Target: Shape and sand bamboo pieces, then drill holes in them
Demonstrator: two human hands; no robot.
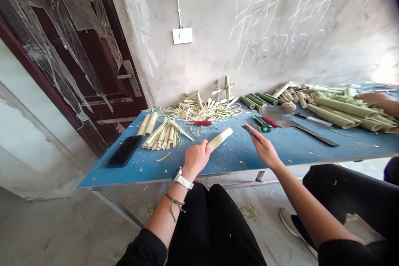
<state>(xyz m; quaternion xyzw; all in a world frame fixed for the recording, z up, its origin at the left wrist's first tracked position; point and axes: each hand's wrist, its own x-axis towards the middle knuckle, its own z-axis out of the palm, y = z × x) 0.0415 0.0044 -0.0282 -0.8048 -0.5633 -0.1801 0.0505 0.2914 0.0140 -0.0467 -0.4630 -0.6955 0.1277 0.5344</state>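
A left hand (195, 158) grips a pale bamboo tube (220, 139), its long axis slanting up and away, free end toward the right hand (263, 147). Those fingers pinch a small dark object (247, 130), too hidden to identify. Cut bamboo pieces (163, 135) lie left of the tube on a blue table (358, 149).

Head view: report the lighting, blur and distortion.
In the head view, daylight is soft with no hard shadows or glare; the left hand and right hand look sharp; wide-angle distortion stretches the blue table toward the frame edges; the top right corner darkens; a pixelated blur patch hides a spot on the far table.
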